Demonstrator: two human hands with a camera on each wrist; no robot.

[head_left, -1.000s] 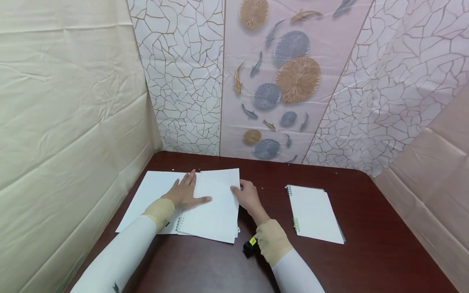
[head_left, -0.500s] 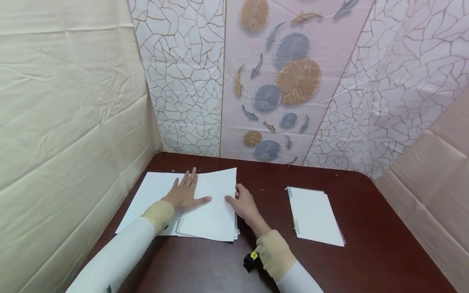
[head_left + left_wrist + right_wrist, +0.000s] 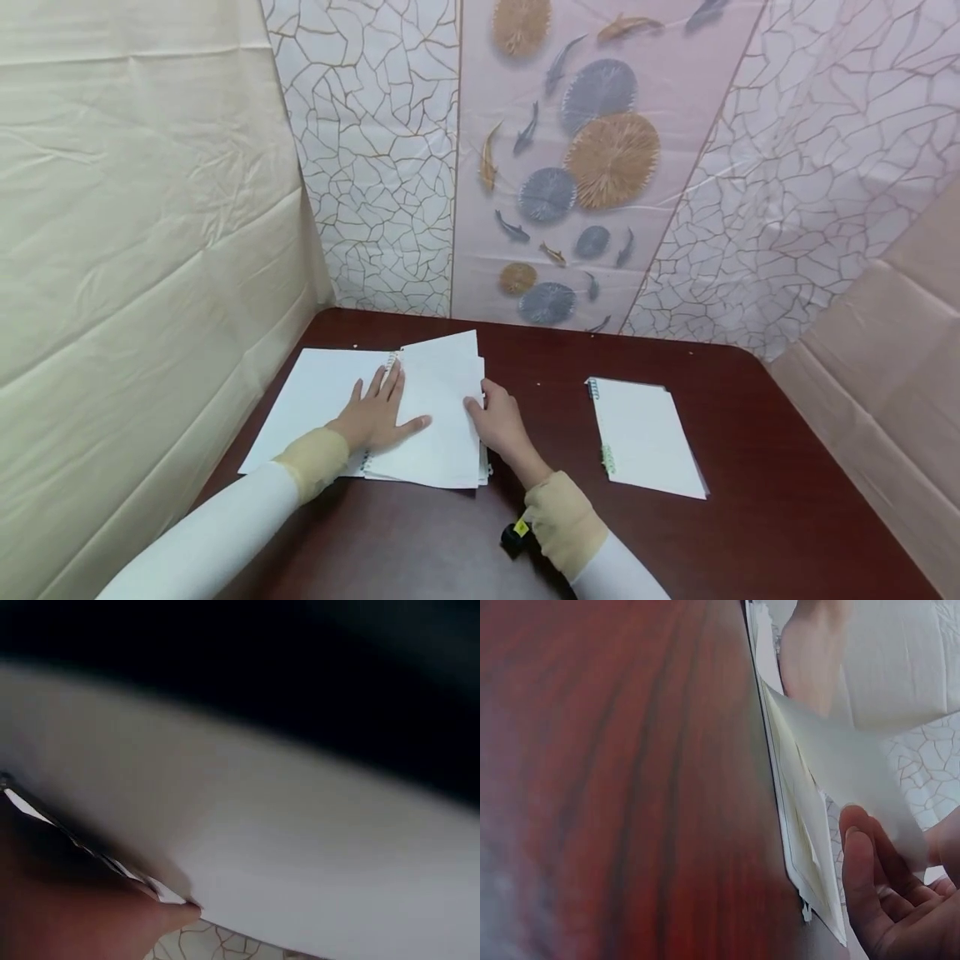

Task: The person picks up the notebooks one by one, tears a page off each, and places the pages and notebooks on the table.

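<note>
On your right, a white notebook (image 3: 647, 437) with blue and green rings (image 3: 607, 461) lay on the dark red-brown table (image 3: 780, 483). Ahead of you hung a patterned backdrop (image 3: 382, 167) printed with fish (image 3: 627, 27) and discs (image 3: 613, 161), between cream cloth (image 3: 150, 250) on your left and pinkish cloth (image 3: 892, 333) opposite.

A hand could pass over the table (image 3: 555, 417) between the right hand (image 3: 501, 423) and the spiral notebook (image 3: 647, 437) at right. To the left, a raised page (image 3: 847, 754) and the left hand (image 3: 375, 418) block passage.
</note>
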